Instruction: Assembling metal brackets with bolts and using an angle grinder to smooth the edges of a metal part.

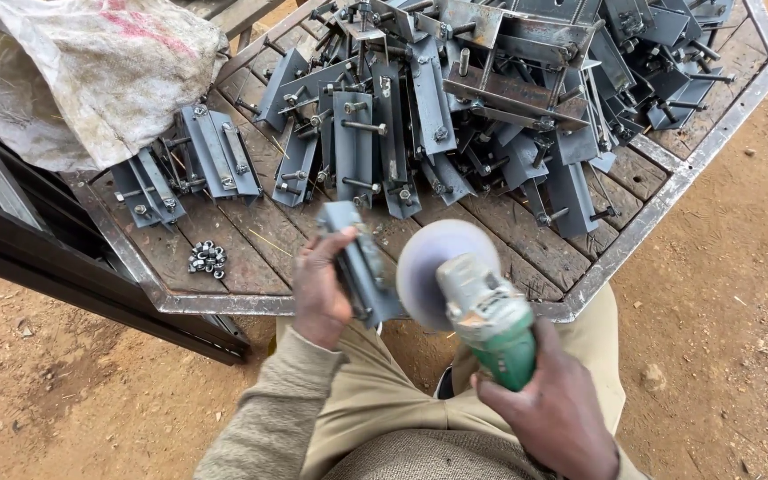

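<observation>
The right hand [555, 400] is clenched round the green body of one grinder [489, 313], whose grey head points away from the person. Its single round disc [433, 267] is a pale blur, standing just left of the grinder's head. The left hand [320, 289] grips one bracket [362, 267], fingers wrapped round its near side, thumb on top. The bracket is a long, flat piece of blue-grey steel, held lengthwise away from the person and tilted, its right edge just beside the disc; whether they touch cannot be told. Both hands hover at the near edge of the counter [224, 305], above the person's knees in tan trousers.

Beyond the left hand, a little to its left, one small heap of nuts [208, 258] lies on the counter's wooden planks; they are too small and bunched to count. Further left and beyond are two groups of like brackets [184, 169], laid in rows, about six pieces in all.

Straight beyond both hands lies one big pile [491, 98] of the same blue-grey brackets with bolts sticking out, far too many and too tangled to count. It runs to the far right corner. Far beyond the left hand, one white sack [91, 71] slumps over the counter's corner.
</observation>
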